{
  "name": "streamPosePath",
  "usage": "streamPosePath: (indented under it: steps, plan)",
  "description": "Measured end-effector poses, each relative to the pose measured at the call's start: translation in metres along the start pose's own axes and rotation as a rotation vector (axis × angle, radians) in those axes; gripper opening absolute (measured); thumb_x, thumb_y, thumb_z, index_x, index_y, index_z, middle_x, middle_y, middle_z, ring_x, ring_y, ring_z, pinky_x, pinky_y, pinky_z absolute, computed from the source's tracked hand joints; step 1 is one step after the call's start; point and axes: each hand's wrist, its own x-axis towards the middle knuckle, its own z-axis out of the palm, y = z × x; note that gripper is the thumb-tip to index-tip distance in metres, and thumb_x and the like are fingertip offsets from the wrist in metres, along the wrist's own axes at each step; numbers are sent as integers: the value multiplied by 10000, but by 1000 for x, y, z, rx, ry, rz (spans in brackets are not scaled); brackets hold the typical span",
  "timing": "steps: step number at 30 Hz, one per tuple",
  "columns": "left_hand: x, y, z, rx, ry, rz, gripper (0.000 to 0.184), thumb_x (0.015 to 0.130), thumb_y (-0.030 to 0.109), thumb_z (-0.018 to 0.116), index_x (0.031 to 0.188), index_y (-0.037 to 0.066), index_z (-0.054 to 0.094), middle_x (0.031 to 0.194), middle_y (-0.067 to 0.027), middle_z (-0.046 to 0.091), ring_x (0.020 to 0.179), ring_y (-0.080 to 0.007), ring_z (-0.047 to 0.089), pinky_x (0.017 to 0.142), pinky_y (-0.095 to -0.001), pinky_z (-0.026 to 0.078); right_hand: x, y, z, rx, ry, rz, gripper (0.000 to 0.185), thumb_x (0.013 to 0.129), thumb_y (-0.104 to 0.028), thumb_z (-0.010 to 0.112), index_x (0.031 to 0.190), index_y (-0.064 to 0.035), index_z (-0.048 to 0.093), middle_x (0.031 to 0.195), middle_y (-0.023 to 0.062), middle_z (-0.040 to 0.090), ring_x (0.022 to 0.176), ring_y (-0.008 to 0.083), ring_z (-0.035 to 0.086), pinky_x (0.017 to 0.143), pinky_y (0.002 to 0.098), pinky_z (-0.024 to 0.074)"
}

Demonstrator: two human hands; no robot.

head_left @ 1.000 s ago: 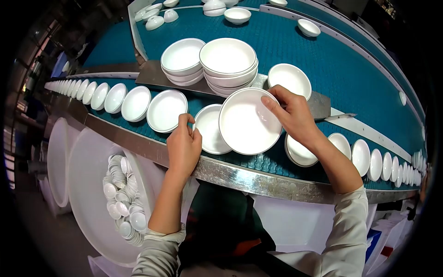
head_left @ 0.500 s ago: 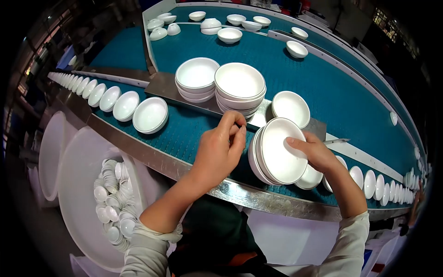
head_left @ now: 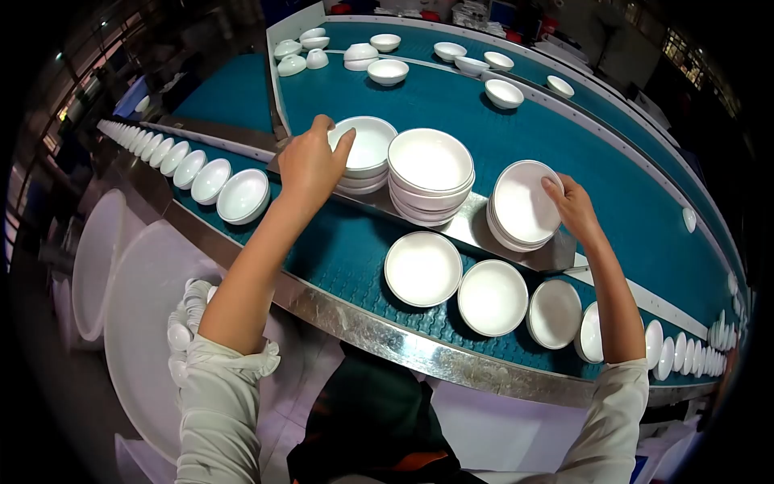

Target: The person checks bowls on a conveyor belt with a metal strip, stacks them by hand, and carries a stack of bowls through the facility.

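My left hand (head_left: 313, 165) is at the left stack, thumb over the inside and fingers at the outer rim of its top white bowl (head_left: 367, 149). My right hand (head_left: 574, 208) grips the rim of a white bowl (head_left: 524, 202) on top of a short stack, thumb inside; this stack sits on the metal plate (head_left: 469, 210). Between my hands stands a taller bowl stack (head_left: 431, 161). Nearer me, single bowls (head_left: 423, 269) lie in a row on the front belt.
A row of bowls (head_left: 243, 196) runs off to the left along the green belt (head_left: 314, 250). More bowls (head_left: 504, 93) sit on the back belt. Below left, a large white tub (head_left: 145, 323) holds many small white dishes. A metal edge (head_left: 427, 359) borders the front belt.
My right hand has carried its bowls up and back onto the plate. My left hand has moved left to the left stack. More single bowls now show on the front belt.
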Motion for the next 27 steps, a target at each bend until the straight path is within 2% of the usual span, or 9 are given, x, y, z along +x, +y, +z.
streamPosePath:
  steps: [2,5,9,12,17,20,22,25,27]
  plan:
    - [-14,18,3,-116,-39,57,460,871,422,585,987,-22,619,701,-210,657,731,-368,661,668,-432,508,-4,-22,-5,36,-235,124,462,911,-369,565,1165,13,620,982,181,674,870,255,651,793,335,494]
    - [-20,32,21,-338,-316,30,466,842,361,605,975,-85,588,780,-261,650,738,-391,656,714,-461,506,1,-19,-6,37,-354,253,461,911,-357,565,1164,25,616,1000,191,669,876,260,651,811,346,493]
    - [-12,33,37,-435,-331,8,390,812,237,585,998,-105,560,810,-280,643,744,-409,650,735,-472,511,2,-17,-8,84,-408,192,464,903,-349,580,1170,30,611,1022,205,662,906,259,649,818,354,491]
    - [-17,37,33,-304,-148,133,309,796,108,538,1031,-91,548,738,-260,640,680,-398,644,673,-471,516,3,-26,-9,83,-391,138,460,893,-345,600,1182,13,605,1043,194,662,936,265,646,831,360,493]
    - [-8,34,8,-312,177,233,307,837,91,512,1101,-59,561,664,-217,631,594,-356,628,590,-452,490,11,-88,-9,15,-94,-122,466,877,-361,626,1180,-9,600,1073,176,663,1003,292,639,872,406,497]
    - [3,12,-15,-685,105,8,342,859,96,491,1149,-82,531,615,-138,607,527,-222,581,541,-360,468,28,-126,21,-22,-148,-181,459,869,-379,626,1150,-16,621,1079,181,659,995,295,643,833,406,516]
    - [1,-13,-34,-898,159,-115,360,875,98,478,1183,-86,507,625,-64,587,538,-106,537,503,-277,434,38,-146,40,-268,-214,-312,403,857,-381,630,1049,-30,672,1010,179,675,915,299,660,777,397,529]
    - [-9,-75,-59,-765,267,-290,319,862,81,465,1138,-72,513,684,-90,600,543,-119,538,507,-268,432,54,-161,63,-410,-513,-227,345,846,-374,633,943,-51,708,900,165,690,828,315,664,744,402,526]
    - [-18,-123,-66,-716,268,-410,336,878,140,469,1181,-1,500,625,-52,554,456,-86,468,356,-226,302,55,-160,72,-406,-446,-317,287,831,-329,646,910,-59,706,864,158,686,794,320,661,713,407,523]
